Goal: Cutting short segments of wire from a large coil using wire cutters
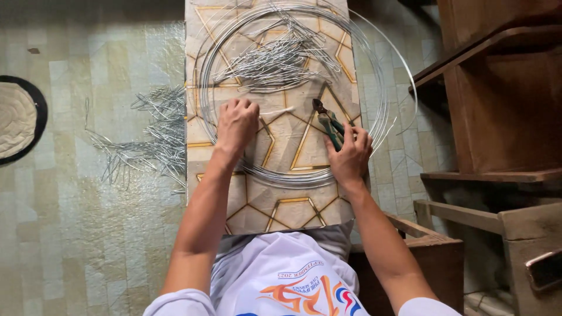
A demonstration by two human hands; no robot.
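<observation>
My left hand (pixel 236 123) rests knuckles-up on a patterned board (pixel 293 205), fingers curled around a short light stick or wire end (pixel 280 110) that points right. My right hand (pixel 350 153) grips the green handles of a pair of pliers (pixel 327 120), whose dark jaws point up and left. Both hands lie inside a big coil of silver wire (pixel 374 76) that rings the board. A heap of bent wire pieces (pixel 275 58) lies at the far end of the board.
A second heap of bent wire pieces (pixel 149 137) lies on the tiled floor to the left. A round dark-rimmed mat (pixel 20 117) sits at the far left. Wooden shelves and furniture (pixel 497 105) stand close on the right.
</observation>
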